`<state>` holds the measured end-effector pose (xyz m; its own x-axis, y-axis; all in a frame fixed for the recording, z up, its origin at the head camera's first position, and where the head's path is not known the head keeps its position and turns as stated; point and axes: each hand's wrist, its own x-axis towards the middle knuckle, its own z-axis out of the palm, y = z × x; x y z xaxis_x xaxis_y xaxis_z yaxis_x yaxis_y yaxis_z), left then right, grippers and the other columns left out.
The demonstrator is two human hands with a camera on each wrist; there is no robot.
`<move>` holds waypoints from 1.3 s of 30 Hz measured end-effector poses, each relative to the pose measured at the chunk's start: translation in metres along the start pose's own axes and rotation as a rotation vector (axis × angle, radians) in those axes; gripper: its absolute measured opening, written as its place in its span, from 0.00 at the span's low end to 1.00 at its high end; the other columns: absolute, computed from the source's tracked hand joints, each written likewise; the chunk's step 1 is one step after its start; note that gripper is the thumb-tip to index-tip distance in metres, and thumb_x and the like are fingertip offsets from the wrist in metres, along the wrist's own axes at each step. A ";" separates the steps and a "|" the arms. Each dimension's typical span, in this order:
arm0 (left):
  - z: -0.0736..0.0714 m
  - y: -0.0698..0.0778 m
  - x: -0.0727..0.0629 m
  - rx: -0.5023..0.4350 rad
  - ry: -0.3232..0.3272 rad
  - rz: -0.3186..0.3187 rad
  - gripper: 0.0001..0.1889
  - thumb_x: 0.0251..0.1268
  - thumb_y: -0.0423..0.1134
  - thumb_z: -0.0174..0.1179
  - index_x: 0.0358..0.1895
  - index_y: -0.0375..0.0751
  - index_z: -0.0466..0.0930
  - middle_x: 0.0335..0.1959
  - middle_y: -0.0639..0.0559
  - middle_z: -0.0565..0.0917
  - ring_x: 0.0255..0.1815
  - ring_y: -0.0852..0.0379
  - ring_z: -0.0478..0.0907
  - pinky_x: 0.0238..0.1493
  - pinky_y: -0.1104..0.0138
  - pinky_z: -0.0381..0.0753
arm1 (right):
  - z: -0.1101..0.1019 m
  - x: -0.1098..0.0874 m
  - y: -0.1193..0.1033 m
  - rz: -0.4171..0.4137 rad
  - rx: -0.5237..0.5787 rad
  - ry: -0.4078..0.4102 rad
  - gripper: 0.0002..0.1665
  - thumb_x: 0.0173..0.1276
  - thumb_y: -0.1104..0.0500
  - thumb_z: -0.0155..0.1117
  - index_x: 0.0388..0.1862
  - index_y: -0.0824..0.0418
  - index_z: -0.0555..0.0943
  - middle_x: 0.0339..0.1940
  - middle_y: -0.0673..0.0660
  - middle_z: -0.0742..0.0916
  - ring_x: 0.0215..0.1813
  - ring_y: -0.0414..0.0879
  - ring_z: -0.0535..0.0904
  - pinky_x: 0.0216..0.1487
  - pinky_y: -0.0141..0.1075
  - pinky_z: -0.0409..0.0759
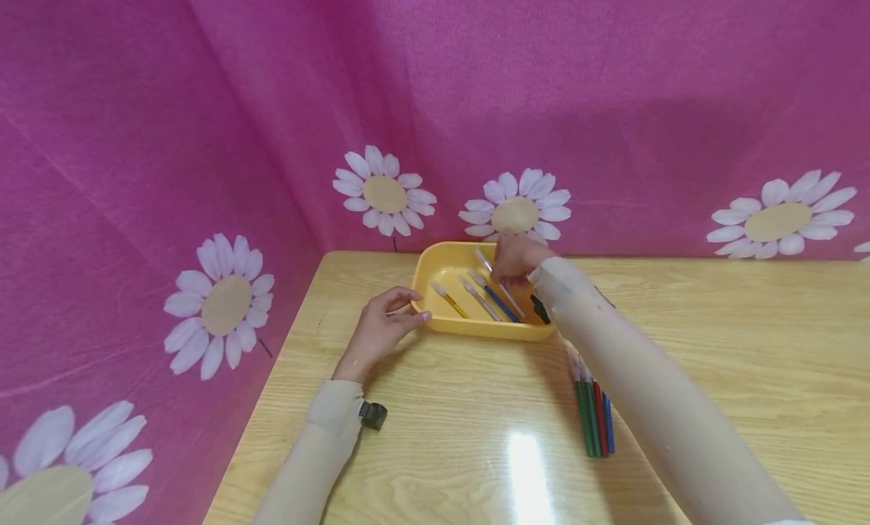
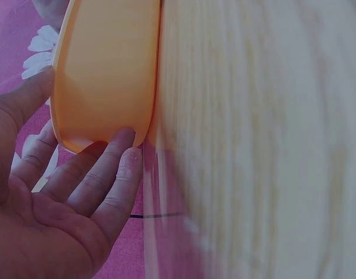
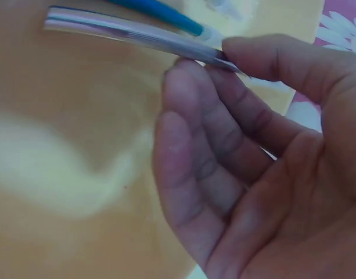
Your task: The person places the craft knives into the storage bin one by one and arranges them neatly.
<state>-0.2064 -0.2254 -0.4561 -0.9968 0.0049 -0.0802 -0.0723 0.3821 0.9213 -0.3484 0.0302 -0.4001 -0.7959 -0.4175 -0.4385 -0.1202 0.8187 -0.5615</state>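
Observation:
A yellow plastic tray point(image 1: 489, 330) stands against the back cloth, holding several slim pen-shaped tools, among them a yellow one point(image 1: 450, 299) and a blue one point(image 1: 499, 302). My left hand point(image 1: 384, 325) holds the tray's left corner, thumb by the rim and fingers along the outer wall; the left wrist view has these fingers point(image 2: 124, 145) against the tray. Over the tray's right part, my right hand point(image 1: 518, 257) pinches a silver pen-shaped tool point(image 3: 128, 35) between thumb and fingertips. It has a knurled section near the pinched end. The other fingers of that hand curl below it.
Several green, red and blue pen-shaped tools point(image 1: 593, 415) with clear ends lie side by side on the wooden table point(image 1: 435, 449), partly under my right forearm. A pink cloth point(image 1: 584, 72) with white daisies rises behind the table and along its left side.

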 end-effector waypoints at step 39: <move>-0.001 0.001 -0.001 -0.008 -0.011 0.003 0.20 0.67 0.42 0.72 0.58 0.42 0.82 0.67 0.45 0.83 0.65 0.43 0.84 0.62 0.54 0.87 | 0.001 -0.007 0.001 0.025 0.045 -0.019 0.13 0.60 0.67 0.61 0.16 0.62 0.76 0.12 0.51 0.77 0.16 0.41 0.70 0.16 0.29 0.69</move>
<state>-0.2058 -0.2253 -0.4545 -0.9965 0.0164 -0.0818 -0.0697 0.3747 0.9245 -0.3422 0.0337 -0.3987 -0.7871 -0.4045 -0.4656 -0.0732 0.8107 -0.5808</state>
